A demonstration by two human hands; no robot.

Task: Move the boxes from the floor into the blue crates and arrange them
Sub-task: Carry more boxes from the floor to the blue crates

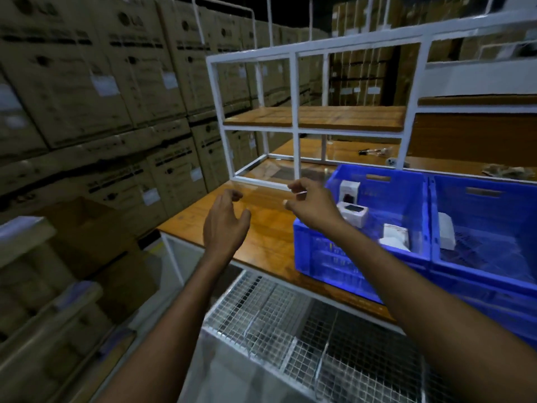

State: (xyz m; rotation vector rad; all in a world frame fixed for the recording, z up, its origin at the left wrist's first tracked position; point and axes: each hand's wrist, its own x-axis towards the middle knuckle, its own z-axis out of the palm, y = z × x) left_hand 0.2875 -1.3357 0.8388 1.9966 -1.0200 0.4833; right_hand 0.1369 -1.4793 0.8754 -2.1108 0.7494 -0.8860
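Two blue crates stand side by side on a wooden table. The left crate (pixel 313 251) holds three small white boxes: one upright at its back (pixel 348 189), one lying near it (pixel 353 212), one further right (pixel 393 237). The right crate (pixel 436 228) holds one white box (pixel 446 234). My left hand (pixel 225 225) hovers over the bare table left of the crates, fingers loosely curled, holding nothing. My right hand (pixel 311 203) hangs above the left crate's near left corner, fingers loosely curled and empty.
A white metal shelf frame (pixel 295 112) with wooden boards stands at the back of the table (pixel 261 228). A wire mesh rack (pixel 279 324) sits below the table edge. Stacked cardboard cartons (pixel 87 82) fill the left wall. More cartons (pixel 43 271) lie at lower left.
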